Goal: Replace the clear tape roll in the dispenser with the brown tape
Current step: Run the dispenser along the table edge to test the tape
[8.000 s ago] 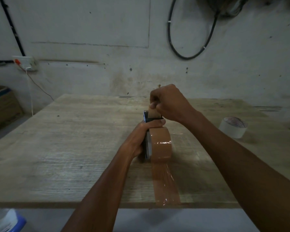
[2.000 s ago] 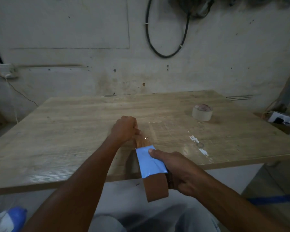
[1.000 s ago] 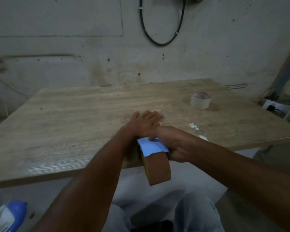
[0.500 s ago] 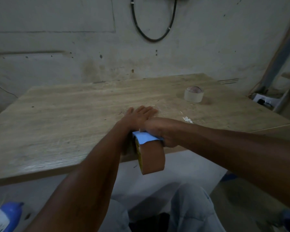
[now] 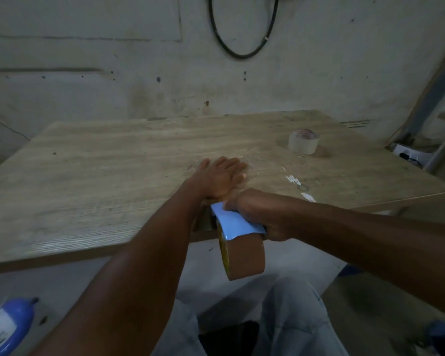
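My right hand [image 5: 257,214] grips the blue tape dispenser [image 5: 235,223] at the table's near edge. The brown tape roll [image 5: 244,255] sits in the dispenser and hangs just below the edge. My left hand [image 5: 220,177] lies flat, palm down, on the wooden table [image 5: 108,176] just beyond the dispenser, fingers stretched out. The tape strip under that hand is hidden. The clear tape roll [image 5: 303,141] stands alone on the table at the far right.
White scraps [image 5: 294,179] lie on the table right of my hands. A blue-and-white bottle [image 5: 8,327] stands on the floor at lower left. My knees in light trousers [image 5: 288,319] are under the table edge. A black cable [image 5: 242,50] hangs on the wall.
The dispenser has come back from mid-table to the near edge. My left hand went from a fist to lying flat on the table. The view has swung slightly left and down.
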A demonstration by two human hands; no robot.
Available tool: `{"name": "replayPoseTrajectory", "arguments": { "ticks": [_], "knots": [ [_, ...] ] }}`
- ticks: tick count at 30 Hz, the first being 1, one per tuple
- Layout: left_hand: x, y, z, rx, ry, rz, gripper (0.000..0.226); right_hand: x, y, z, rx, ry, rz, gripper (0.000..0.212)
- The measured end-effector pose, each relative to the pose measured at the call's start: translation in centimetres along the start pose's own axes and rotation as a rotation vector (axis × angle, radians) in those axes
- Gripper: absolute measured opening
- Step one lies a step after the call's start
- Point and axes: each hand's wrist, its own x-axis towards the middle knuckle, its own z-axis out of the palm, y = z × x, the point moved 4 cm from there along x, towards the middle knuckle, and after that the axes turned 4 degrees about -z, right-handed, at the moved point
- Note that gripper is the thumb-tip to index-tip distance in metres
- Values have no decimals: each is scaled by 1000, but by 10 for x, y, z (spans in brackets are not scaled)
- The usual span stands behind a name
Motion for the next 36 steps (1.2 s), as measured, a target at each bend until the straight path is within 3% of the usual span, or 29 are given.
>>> {"name": "replayPoseTrajectory", "arguments": {
  "ticks": [2, 5, 9, 18, 22, 25, 29, 36],
  "knots": [
    [0, 0, -1, 3, 2, -1, 58, -5, 7, 11, -154, -107, 40, 22],
    [1, -1, -1, -5, -5, -8, 58, -11, 12, 10, -136, -54, 74, 40],
    [3, -2, 2, -22, -28, -11, 58, -16, 17, 10, -123, -8, 46, 34],
    [-2, 0, -3, -13, -1, -19, 58, -13, 28, 6, -206, 100, -15, 62],
    [-9, 12, -14, -24, 162, -64, 56, -15, 29, 5, -209, 101, -60, 57],
    [-19, 24, -11, -206, 102, -126, 70, -14, 30, 5, -175, 84, -75, 54],
    [-35, 32, -1, -91, 123, -34, 63, -14, 29, 7, -158, 94, -66, 54],
    [-35, 32, -4, -40, 89, -36, 60, -15, 32, 7, -254, 122, -69, 60]
  ]
}}
